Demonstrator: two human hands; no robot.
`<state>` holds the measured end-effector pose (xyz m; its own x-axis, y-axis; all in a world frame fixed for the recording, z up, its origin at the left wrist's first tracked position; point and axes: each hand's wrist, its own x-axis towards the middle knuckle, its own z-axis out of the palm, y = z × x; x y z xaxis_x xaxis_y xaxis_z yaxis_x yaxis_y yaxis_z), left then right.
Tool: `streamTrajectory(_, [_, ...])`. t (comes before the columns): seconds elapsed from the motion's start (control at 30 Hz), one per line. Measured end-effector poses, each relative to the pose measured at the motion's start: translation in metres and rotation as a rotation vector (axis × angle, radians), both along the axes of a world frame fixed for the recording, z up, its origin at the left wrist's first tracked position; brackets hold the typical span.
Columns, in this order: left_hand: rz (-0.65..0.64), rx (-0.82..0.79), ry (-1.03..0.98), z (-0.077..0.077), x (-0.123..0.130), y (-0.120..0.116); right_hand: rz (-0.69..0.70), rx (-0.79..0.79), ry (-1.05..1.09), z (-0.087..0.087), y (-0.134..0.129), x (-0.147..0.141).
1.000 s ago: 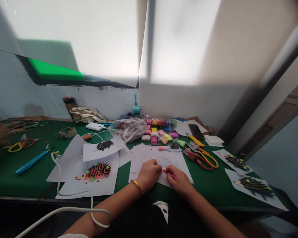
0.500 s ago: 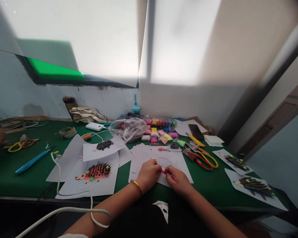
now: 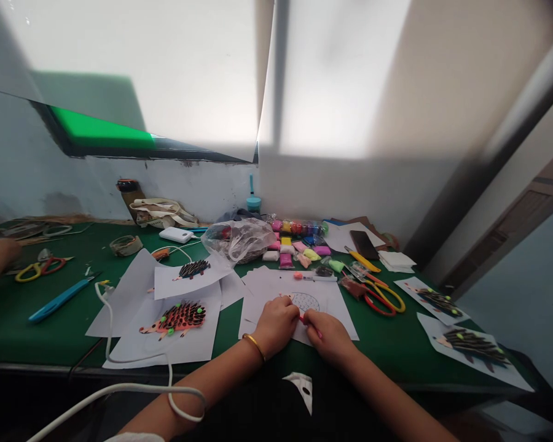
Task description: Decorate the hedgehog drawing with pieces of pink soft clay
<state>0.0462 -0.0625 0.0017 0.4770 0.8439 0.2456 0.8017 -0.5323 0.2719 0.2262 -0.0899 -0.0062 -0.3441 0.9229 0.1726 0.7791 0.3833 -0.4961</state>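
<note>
A white sheet [image 3: 345, 310] with a hedgehog outline [image 3: 305, 301] lies in front of me, its lower part under my hands. My right hand [image 3: 328, 334] is closed on a thin pink tool [image 3: 302, 318], whose tip points left at my other hand. With its fingers pressed together, my left hand [image 3: 276, 322] rests on the sheet beside the outline; whatever it pinches is hidden. Above my hands, a capped white pen [image 3: 317, 278] lies across the paper. Small packets of coloured clay [image 3: 286, 260] are heaped behind the sheet.
Hedgehog pictures [image 3: 179, 319] lie left and others [image 3: 477, 347] right. Red-and-yellow scissors [image 3: 384, 298] and a phone [image 3: 364, 244] are at right. A white cable [image 3: 120, 388] crosses my left forearm. Another person's hand [image 3: 0, 255], a blue cutter [image 3: 59, 301] and more scissors [image 3: 40, 268] are far left.
My right hand has turned and shifted slightly left, covering more of the pink tool. My left hand stays nearly in place. The other person's hand has moved a little to the right.
</note>
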Motion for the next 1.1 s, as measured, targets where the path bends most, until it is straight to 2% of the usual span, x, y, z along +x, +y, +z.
streamTrajectory(0.37, [0.003, 0.01, -0.016, 0.0, 0.0, -0.001, -0.006, 0.01, 0.004, 0.002, 0.0, -0.001])
streamTrajectory(0.67, [0.0, 0.047, 0.009, 0.004, -0.004, -0.011, -0.078, -0.028, 0.337, -0.007, 0.001, 0.009])
streamTrajectory(0.93, [0.024, 0.003, -0.031, 0.003, -0.004, -0.007, -0.088, -0.024, 0.365, -0.008, 0.002, 0.009])
streamTrajectory(1.1, [-0.049, 0.086, 0.031, 0.008, -0.001, -0.012, -0.078, -0.031, 0.36, -0.009, 0.003, 0.009])
